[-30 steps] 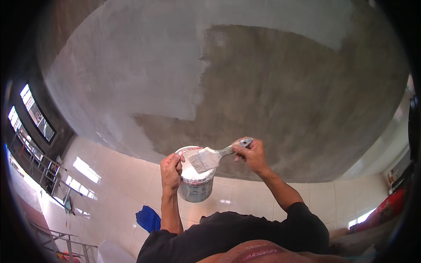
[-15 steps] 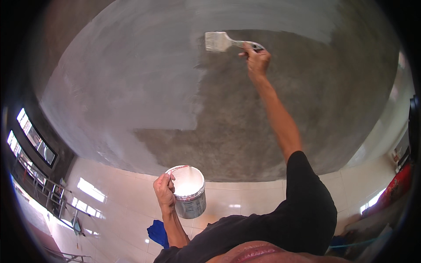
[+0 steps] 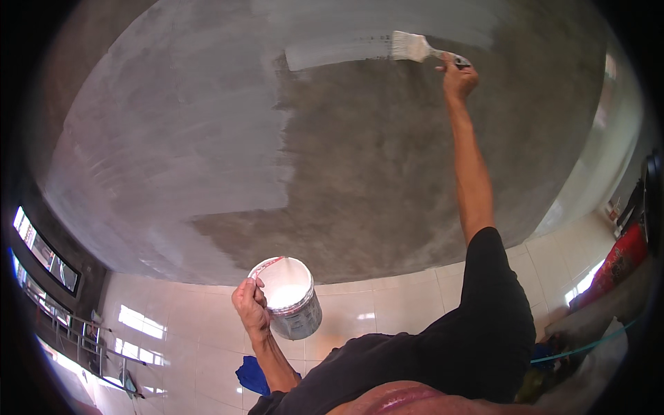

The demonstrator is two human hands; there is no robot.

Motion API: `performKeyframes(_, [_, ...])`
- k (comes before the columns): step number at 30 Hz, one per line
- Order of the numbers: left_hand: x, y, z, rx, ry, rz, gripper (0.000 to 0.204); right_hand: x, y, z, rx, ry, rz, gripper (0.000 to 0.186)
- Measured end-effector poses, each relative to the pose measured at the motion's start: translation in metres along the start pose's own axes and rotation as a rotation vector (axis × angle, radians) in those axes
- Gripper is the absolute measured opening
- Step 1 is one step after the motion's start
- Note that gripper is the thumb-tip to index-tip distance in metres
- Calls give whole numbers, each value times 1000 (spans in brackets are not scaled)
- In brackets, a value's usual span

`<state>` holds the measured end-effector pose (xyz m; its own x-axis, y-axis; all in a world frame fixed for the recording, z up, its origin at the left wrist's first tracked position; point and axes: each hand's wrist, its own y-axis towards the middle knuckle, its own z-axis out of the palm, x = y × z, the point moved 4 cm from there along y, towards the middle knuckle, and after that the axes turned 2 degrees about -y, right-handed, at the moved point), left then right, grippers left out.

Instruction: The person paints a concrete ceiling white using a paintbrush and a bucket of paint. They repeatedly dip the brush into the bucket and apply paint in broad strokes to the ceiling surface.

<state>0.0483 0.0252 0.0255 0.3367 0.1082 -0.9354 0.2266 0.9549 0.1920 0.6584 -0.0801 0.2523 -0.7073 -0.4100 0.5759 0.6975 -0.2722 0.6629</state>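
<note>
My right hand (image 3: 459, 79) is closed round the handle of a wide, white-bristled brush (image 3: 409, 45), its bristles against the upper part of the grey plastered wall (image 3: 373, 152). A fresh pale streak runs leftward from the bristles, above a darker, uncoated-looking patch. Low at the centre, my left hand (image 3: 250, 304) grips a bucket (image 3: 296, 317) of white paint by its rim or handle, with a thin red strip across the top.
Tiled floor (image 3: 380, 308) runs along the wall's foot, with a blue cloth (image 3: 250, 375) below the bucket. Metal scaffolding (image 3: 90, 346) stands at left near dark-framed windows (image 3: 41, 249). Red covered items (image 3: 615, 266) sit at the far right.
My right hand and the brush have risen from over the bucket to high on the wall, then moved rightward, leaving a pale streak. My left hand and the bucket have shifted slightly left.
</note>
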Motion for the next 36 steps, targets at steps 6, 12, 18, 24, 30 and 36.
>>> performKeyframes(6, [0, 0, 3, 39, -21, -29, 27, 32, 25, -56, -256, -418, -144, 24])
performKeyframes(12, [-8, 3, 9, 80, 2, -69, 27, 68, -28, 26, -225, -648, -404, 19])
performKeyframes(18, [-9, 2, 9, 74, 4, -57, 27, 92, -117, 144, -132, -496, -604, 16])
performKeyframes(24, [-19, -3, 13, 62, 50, -41, 26, 134, -190, 235, 118, -216, -436, 16])
performKeyframes(30, [-21, -4, 19, 18, 63, -29, 26, 155, -173, 222, 293, 72, -229, 12])
performKeyframes(36, [-20, -4, 18, 31, 37, 5, 27, 99, -96, 159, 183, 13, -153, 21])
